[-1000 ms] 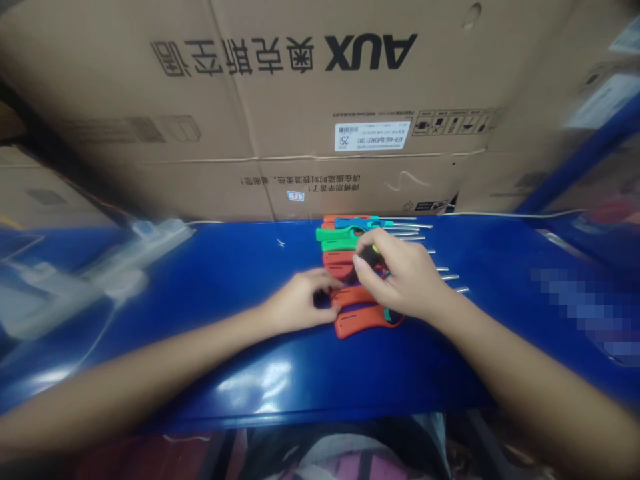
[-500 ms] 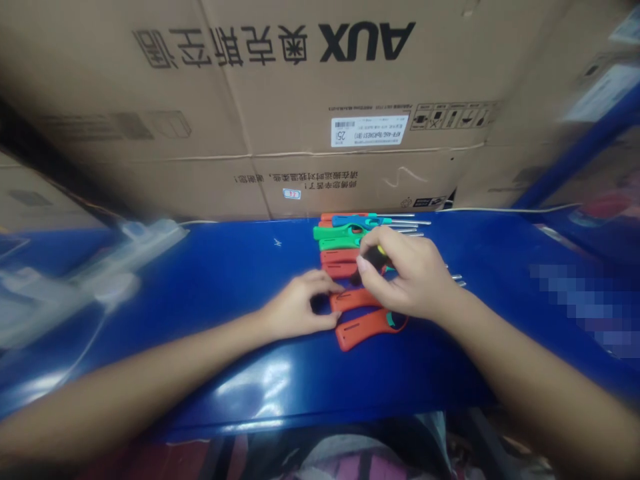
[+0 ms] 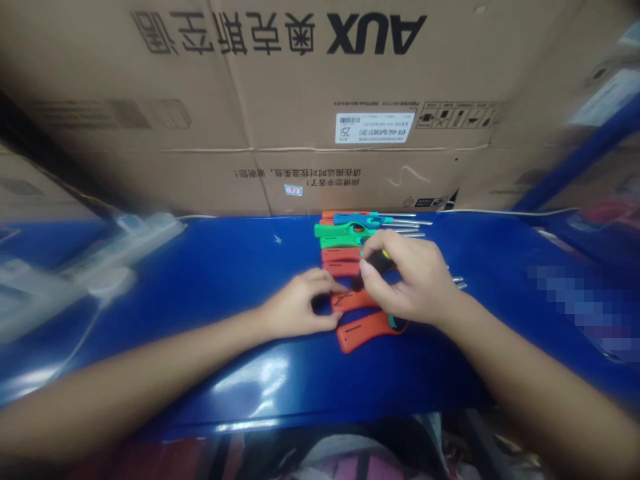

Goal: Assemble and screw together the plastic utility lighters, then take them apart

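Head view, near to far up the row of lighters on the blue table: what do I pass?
Orange lighter → second orange lighter → two red lighters → two green lighters → blue lighter → cardboard box. Right hand holds a black tool by the red ones.

Light is even and fairly bright, coming from above: the glossy blue bench (image 3: 210, 267) shows pale glare patches near its front edge, and a soft shadow lies under the left hand (image 3: 295, 310). The middle is sharp enough to read the print on the cardboard box (image 3: 280, 100). Toward the edges everything smears and bows outward; the white clutter (image 3: 100, 260) at left is blurred, and a pixelated patch (image 3: 580, 307) masks part of the right
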